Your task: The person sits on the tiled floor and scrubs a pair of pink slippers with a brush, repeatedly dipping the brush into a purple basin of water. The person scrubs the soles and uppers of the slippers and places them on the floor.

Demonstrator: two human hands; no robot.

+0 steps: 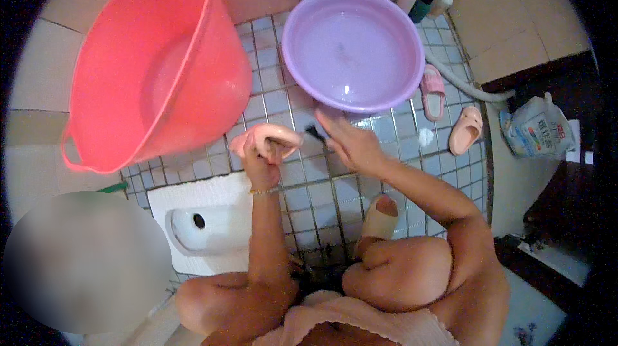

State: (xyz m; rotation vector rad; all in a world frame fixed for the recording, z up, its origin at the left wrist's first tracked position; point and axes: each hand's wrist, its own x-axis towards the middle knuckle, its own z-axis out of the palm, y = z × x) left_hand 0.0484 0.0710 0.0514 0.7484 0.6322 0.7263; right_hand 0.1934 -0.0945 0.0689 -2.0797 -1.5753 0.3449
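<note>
My left hand (263, 172) grips a pale pink plastic clog (270, 129) above the tiled floor, its foot opening turned up towards me and the fingers partly inside. My right hand (359, 148), slightly blurred, is just to the clog's right. It holds a small brush, of which the dark bristles (315, 132) show and point at the clog; the handle is hidden by the hand. Beyond my right hand stands a round purple plastic basin (355, 103) with cloudy water in it. A second pink clog (467, 131) lies on the floor to the right.
A large red plastic tub (212, 95) is tilted at the left. Below it is a white squat toilet (212, 244). At the right are a pink slide sandal (433, 95), white foam (426, 137), a grey hose (458, 80), bottles (442, 4) and a printed plastic bag (538, 128).
</note>
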